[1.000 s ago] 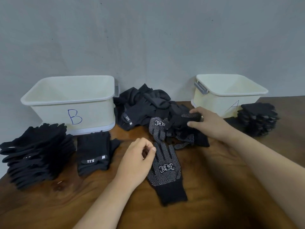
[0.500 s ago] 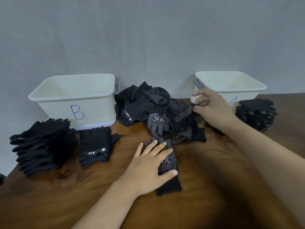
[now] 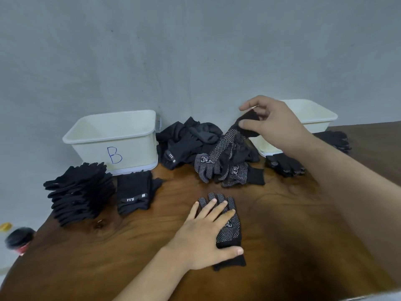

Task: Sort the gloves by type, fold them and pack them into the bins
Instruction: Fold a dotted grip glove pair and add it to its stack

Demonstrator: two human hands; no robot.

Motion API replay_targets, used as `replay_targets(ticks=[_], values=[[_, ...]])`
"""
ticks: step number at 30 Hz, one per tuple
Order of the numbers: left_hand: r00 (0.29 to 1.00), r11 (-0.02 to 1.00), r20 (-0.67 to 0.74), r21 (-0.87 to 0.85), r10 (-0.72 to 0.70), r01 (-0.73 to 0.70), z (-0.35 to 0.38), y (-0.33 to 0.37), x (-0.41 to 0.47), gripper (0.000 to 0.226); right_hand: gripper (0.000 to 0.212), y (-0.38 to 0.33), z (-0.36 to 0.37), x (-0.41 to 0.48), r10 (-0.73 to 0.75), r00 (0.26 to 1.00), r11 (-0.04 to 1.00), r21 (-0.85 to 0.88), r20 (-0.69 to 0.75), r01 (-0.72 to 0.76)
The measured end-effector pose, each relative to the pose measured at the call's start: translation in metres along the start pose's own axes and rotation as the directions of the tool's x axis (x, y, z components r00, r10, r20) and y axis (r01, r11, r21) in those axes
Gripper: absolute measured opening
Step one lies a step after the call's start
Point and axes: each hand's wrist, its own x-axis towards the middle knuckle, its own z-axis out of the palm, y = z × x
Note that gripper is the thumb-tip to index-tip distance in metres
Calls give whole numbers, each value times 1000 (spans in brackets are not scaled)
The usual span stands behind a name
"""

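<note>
Wooden table [image 3: 282,213], glove heap [image 3: 186,137] between bin B [image 3: 134,153] and another bin [image 3: 314,115]

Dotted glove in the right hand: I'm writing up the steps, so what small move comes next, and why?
Probably lay the lifted dotted glove onto the flat dotted glove that the left hand presses down: the right hand pinches its cuff, and both look matching.

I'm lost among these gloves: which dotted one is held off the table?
The dotted glove hanging by its cuff from the right hand; the flat glove lies under the left hand.
</note>
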Motion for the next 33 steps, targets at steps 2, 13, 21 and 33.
replay_targets(ticks=[2,13,21,33], values=[[998,1000,-69,1,2,-2,-1,7,-4,92,26,-6,-3,-1,-5,1000,999,34,6,5],[537,880,-795,-438,-282,-186,-114,38,-11,26,25,-41,2,-25,-135,982,987,110,132,121],[637,797,-661,-592,-396,-118,-171,60,0,38,34,-58,13,-55,-215,965,971,136,152,195],[568,841,-735,-525,-370,-130,-142,49,26,37,38,-14,52,-65,84,992,919,393,-92,-41]])
